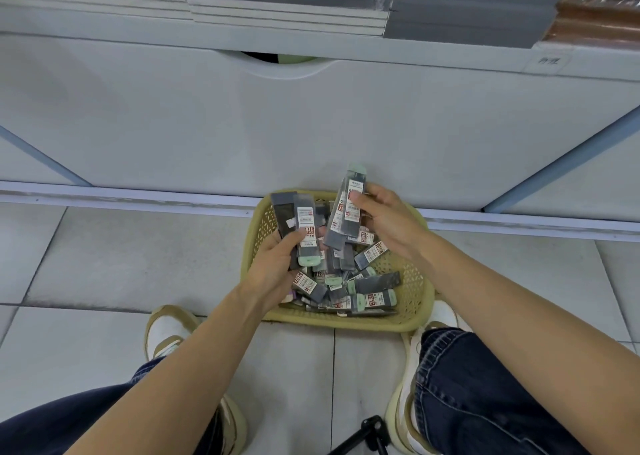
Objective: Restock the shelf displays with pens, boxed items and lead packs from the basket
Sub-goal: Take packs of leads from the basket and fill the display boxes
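Basket (pixel 346 323) sits tight vs the white cabinet front (pixel 242 125), shoes (pixel 166 330) hemming it either side. There's open floor tile (pixel 121 257) off to the left. Left hand (pixel 273 271) is curled round a few lead packs (pixel 301 226), green cap down, over the basket's left rim. Right hand (pixel 391 222) pinches a thicker bunch (pixel 348 212), thumb on top, green cap up, over the far rim. Loose packs (pixel 346 288) are heaped in the basket btwn the hands. One label reads "0.7", the rest is too small. Shelf tag (pixel 549 61) top right is blurred.
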Tool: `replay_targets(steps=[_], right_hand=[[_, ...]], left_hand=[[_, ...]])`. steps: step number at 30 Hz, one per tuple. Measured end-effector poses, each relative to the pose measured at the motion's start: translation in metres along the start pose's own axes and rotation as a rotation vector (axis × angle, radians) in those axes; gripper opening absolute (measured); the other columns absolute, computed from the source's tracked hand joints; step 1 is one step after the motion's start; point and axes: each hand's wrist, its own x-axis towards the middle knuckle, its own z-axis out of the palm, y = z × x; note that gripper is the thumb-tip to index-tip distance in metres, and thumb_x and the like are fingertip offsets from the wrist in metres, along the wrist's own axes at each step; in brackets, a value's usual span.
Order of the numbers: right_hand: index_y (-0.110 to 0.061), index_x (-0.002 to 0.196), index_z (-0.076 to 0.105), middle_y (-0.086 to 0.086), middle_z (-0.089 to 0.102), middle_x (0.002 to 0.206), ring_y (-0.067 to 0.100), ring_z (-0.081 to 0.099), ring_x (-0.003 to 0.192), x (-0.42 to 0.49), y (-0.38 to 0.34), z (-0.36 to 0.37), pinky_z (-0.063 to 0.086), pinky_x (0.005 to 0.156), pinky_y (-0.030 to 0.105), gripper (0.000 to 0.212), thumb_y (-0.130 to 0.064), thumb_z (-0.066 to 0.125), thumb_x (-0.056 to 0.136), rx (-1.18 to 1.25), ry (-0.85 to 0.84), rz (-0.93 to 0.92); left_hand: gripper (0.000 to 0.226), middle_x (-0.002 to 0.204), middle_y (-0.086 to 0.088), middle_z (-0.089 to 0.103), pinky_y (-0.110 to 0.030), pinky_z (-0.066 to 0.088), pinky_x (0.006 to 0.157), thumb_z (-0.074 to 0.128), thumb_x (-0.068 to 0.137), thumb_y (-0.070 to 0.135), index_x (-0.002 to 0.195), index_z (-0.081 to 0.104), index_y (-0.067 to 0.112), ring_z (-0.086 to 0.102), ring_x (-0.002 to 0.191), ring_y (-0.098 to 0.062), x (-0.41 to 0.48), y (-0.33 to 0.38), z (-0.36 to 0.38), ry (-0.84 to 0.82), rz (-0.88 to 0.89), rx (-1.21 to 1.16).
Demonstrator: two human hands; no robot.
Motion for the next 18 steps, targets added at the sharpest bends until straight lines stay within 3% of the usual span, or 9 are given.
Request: replay_targets(steps=[4,7,9,11,14,18], right_hand=[[-0.009,0.123,0.058,0.006,0.067,0.108,0.018,0.063,0.099,-0.009,-0.031,-0.001,0.052,0.09,0.032,0.025,-0.014,0.051,0.099,-0.097,-0.094,-0.09],[-0.003,0.128,0.053,0.016,0.063,0.119,0.022,0.062,0.104,-0.016,-0.052,0.0,0.05,0.089,0.038,0.029,-0.012,0.05,0.1,-0.171,-0.163,-0.129],[-0.004,0.127,0.052,0.017,0.064,0.119,0.025,0.062,0.104,-0.021,-0.062,0.0,0.049,0.088,0.04,0.028,-0.012,0.05,0.1,-0.261,-0.19,-0.148],[-0.009,0.126,0.052,0.01,0.064,0.114,0.023,0.061,0.103,-0.028,-0.068,-0.001,0.049,0.088,0.038,0.026,-0.013,0.049,0.1,-0.326,-0.218,-0.143],[-0.01,0.129,0.05,0.005,0.064,0.118,0.019,0.062,0.106,-0.037,-0.074,-0.001,0.051,0.089,0.033,0.03,-0.017,0.049,0.101,-0.386,-0.251,-0.129],[-0.005,0.13,0.049,0.006,0.062,0.112,0.022,0.06,0.105,-0.05,-0.092,0.006,0.048,0.097,0.042,0.031,-0.017,0.047,0.102,-0.338,-0.184,-0.182]], left_hand=[[0.016,0.102,-0.018,0.073,-0.029,0.058,0.063,0.058,0.095,0.014,0.106,0.069,0.015,0.072,0.076,-0.022,-0.008,0.02,0.008,-0.063,0.102,0.15],[0.036,0.1,-0.019,0.074,-0.029,0.058,0.061,0.068,0.086,0.016,0.118,0.061,0.002,0.073,0.072,-0.025,-0.013,0.036,0.017,-0.041,0.146,0.232],[0.036,0.096,-0.018,0.075,-0.028,0.057,0.059,0.069,0.086,0.016,0.116,0.062,-0.003,0.073,0.071,-0.025,-0.018,0.046,0.02,-0.051,0.147,0.305],[0.04,0.094,-0.019,0.075,-0.026,0.053,0.054,0.074,0.081,0.024,0.112,0.066,0.001,0.071,0.068,-0.024,-0.023,0.057,0.02,-0.079,0.111,0.375],[0.054,0.096,-0.02,0.074,-0.029,0.049,0.059,0.08,0.069,0.036,0.112,0.068,0.006,0.068,0.071,-0.022,-0.033,0.072,0.021,-0.12,0.09,0.493],[0.037,0.085,-0.014,0.075,-0.023,0.054,0.053,0.076,0.076,0.008,0.109,0.065,-0.005,0.07,0.064,-0.018,-0.05,0.086,0.034,-0.047,0.218,0.279]])
